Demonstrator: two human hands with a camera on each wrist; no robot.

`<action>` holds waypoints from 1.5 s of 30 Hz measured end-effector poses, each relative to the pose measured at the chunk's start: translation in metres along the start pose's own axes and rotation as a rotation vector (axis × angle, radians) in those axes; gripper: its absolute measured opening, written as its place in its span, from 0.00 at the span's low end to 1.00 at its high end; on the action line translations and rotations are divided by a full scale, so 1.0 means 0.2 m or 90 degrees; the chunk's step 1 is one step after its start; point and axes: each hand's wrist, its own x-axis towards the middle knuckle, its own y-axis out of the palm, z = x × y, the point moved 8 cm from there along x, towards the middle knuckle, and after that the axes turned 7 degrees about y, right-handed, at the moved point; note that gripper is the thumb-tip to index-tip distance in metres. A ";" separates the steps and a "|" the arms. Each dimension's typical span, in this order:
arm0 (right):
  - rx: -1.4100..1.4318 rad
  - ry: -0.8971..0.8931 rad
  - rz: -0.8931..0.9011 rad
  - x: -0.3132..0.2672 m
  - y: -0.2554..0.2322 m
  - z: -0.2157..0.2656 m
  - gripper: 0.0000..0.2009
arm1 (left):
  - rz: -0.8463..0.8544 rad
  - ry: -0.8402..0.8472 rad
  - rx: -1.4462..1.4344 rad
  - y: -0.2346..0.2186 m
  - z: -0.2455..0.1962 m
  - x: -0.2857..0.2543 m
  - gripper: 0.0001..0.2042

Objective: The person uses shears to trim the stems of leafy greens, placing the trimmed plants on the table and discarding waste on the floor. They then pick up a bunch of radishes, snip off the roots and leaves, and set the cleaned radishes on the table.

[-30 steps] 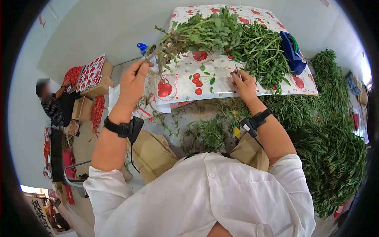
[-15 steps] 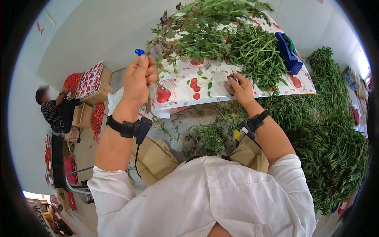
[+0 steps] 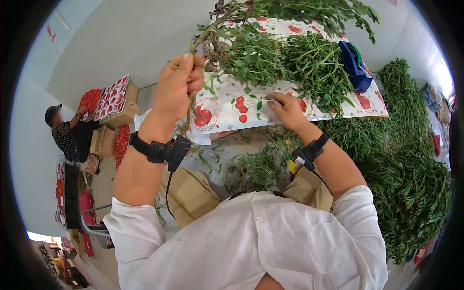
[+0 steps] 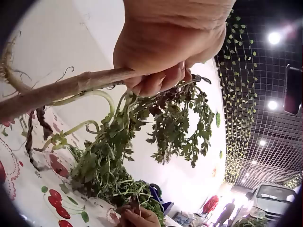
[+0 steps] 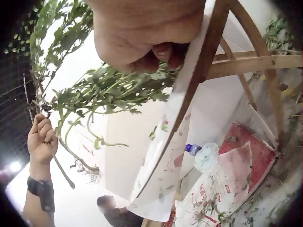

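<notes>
Vs 1 s ago, we see the left hand [image 3: 178,89] higher w/ the leafy plant [image 3: 270,14], lifted off the cherry-print table [image 3: 227,113]. Its fingers are curled tight round the woody stem [image 4: 57,92]. Roots hang toward the table's near-left corner, leafy top points far-right; long axis runs diagonally. Right hand [image 3: 286,110] sits near the table's front edge, fingers bent at the greens pile [image 3: 309,63]; what it pinches, we can't tell.

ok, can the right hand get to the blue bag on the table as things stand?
Probably yes. The right hand rests on the table edge; only the heap of cut greens lies between it and the blue bag, passable over the top.
</notes>
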 end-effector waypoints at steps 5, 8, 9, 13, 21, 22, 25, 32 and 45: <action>-0.058 -0.040 0.225 0.08 0.26 0.53 0.28 | -0.007 -0.017 0.012 0.05 0.00 0.00 0.14; -0.114 -0.178 0.066 0.16 0.26 0.68 0.32 | -0.026 -0.029 0.046 0.09 -0.06 -0.02 0.15; -0.127 -0.207 0.043 0.18 0.27 0.71 0.32 | -0.030 -0.037 0.059 0.09 -0.08 -0.04 0.15; -0.258 -0.220 0.080 0.26 0.36 0.70 0.30 | -0.031 -0.089 0.074 0.08 -0.11 -0.09 0.15; -0.528 -0.027 0.234 0.28 0.58 0.24 0.17 | -0.120 0.000 0.110 -0.04 -0.33 -0.13 0.13; -0.539 -0.004 0.256 0.28 0.59 0.13 0.16 | -0.139 0.025 0.103 -0.06 -0.38 -0.13 0.13; -0.519 0.096 0.255 0.26 0.52 0.06 0.15 | -0.138 0.077 0.094 -0.11 -0.51 -0.12 0.12; -0.619 0.092 0.240 0.23 0.44 0.02 0.13 | -0.177 0.132 0.135 -0.25 -0.59 -0.10 0.14; 0.290 0.337 0.099 0.29 0.16 0.02 0.06 | -0.207 0.063 0.316 -0.57 -0.54 -0.21 0.12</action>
